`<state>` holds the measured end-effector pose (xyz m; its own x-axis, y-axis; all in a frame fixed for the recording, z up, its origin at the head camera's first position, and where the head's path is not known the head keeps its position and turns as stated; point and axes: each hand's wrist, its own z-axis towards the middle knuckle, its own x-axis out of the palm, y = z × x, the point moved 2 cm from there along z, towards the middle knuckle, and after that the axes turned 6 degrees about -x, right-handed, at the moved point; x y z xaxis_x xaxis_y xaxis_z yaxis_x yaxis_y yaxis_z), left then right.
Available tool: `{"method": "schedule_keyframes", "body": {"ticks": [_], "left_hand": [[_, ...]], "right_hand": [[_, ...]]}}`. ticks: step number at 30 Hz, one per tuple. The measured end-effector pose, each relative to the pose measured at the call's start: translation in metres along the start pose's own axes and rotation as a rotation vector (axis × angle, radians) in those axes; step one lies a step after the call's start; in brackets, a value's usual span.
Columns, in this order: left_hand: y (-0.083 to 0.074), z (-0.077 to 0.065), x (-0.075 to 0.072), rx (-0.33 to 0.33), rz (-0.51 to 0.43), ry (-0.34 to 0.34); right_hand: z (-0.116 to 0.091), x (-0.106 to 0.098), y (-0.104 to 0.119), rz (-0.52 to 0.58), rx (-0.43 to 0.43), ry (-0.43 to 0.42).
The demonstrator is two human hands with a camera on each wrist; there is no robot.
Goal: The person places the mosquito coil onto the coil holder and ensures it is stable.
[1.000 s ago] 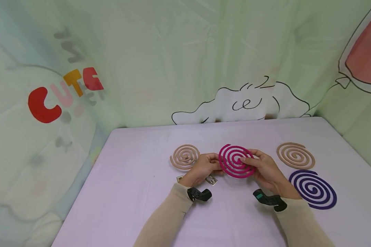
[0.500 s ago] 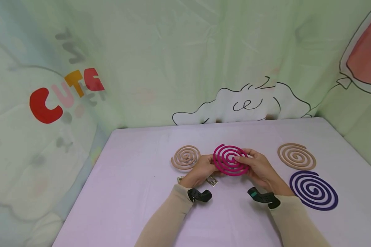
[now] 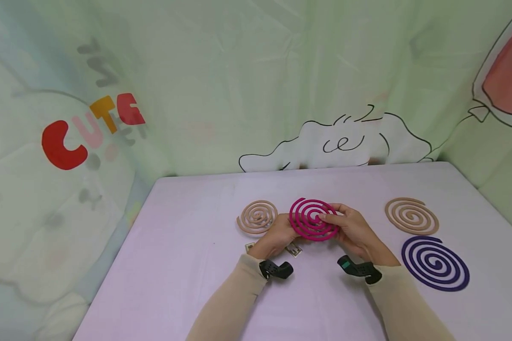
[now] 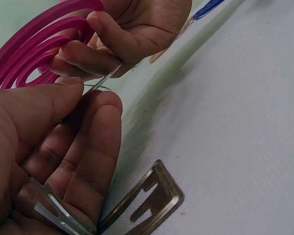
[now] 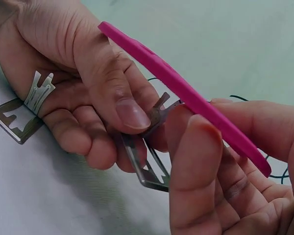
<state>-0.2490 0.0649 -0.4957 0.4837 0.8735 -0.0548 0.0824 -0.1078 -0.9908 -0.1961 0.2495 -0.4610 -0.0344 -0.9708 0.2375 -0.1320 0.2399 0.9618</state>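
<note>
The work looks partway through, with its two parts up in the hands. The right hand point(image 3: 358, 234) pinches a magenta spiral coil point(image 3: 316, 219), thumb on the near face by its centre and fingers behind, and holds it tilted up above the bench point(image 3: 187, 265). The left hand point(image 3: 276, 236) grips a slotted metal stand point(image 5: 135, 159) between thumb and forefinger, close by the coil's middle. So the coil and its stand have been picked up and brought together; whether the stand's tip touches the coil or sits in it cannot be told, and that fit seems to be what is left.

A second metal stand point(image 4: 159, 198), one prong bent up, lies on the bench just beside the left palm, apparently unused. Three more coils lie on the bench: a left tan coil point(image 3: 258, 216) beyond the left hand, and, well to the right, a right tan coil point(image 3: 412, 217) with a dark purple coil point(image 3: 437, 263) nearer the person. Neither right-side coil shows a stand attached; something greyish shows around the left one's centre, too small to identify.
</note>
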Motion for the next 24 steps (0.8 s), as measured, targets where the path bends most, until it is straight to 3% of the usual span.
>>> {"method": "schedule_keyframes", "body": {"ticks": [18,24], "left_hand": [[-0.0014,-0.0011,-0.001,0.007,0.014,-0.029],[-0.0008,-0.0008,-0.0001,-0.006,-0.027,-0.031]], "right_hand": [[-0.0003,0.0013,-0.0005,0.021,0.0,0.025],[-0.001,0.0015,-0.0005,0.029,-0.001,0.024]]}}
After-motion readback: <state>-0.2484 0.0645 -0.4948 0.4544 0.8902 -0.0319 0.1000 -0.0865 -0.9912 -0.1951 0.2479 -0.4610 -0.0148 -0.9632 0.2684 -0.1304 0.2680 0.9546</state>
